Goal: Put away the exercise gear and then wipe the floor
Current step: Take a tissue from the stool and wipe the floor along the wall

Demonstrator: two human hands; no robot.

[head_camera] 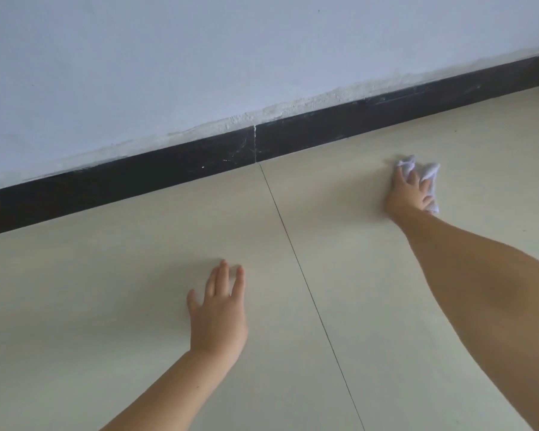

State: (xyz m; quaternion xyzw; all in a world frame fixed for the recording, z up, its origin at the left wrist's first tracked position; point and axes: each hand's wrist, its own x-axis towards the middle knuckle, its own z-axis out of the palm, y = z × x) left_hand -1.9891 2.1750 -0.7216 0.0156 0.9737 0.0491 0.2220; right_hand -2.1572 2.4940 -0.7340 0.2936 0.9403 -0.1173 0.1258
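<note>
Your left hand point(220, 309) lay nearest the head camera, flat on the floor point(106, 290) with fingers straight and holding nothing; you probably planted it there to prop your weight while you leaned forward. Farther out, your right hand point(408, 194) reached toward the wall with fingers spread over a crumpled white cloth point(430, 178), pressing it to the tile rather than gripping it, which suits a wiping stroke. No exercise gear showed in this view, so you seemed to be on the wiping part of the job. A thin grout line point(308, 293) ran between your hands, from the black baseboard point(168, 169) toward you. That baseboard was the only hard edge, lying near the cloth on its far side, beneath the white wall point(199, 57). Bare tile lay open to the right of the cloth and back toward you, giving you room to sweep.
</note>
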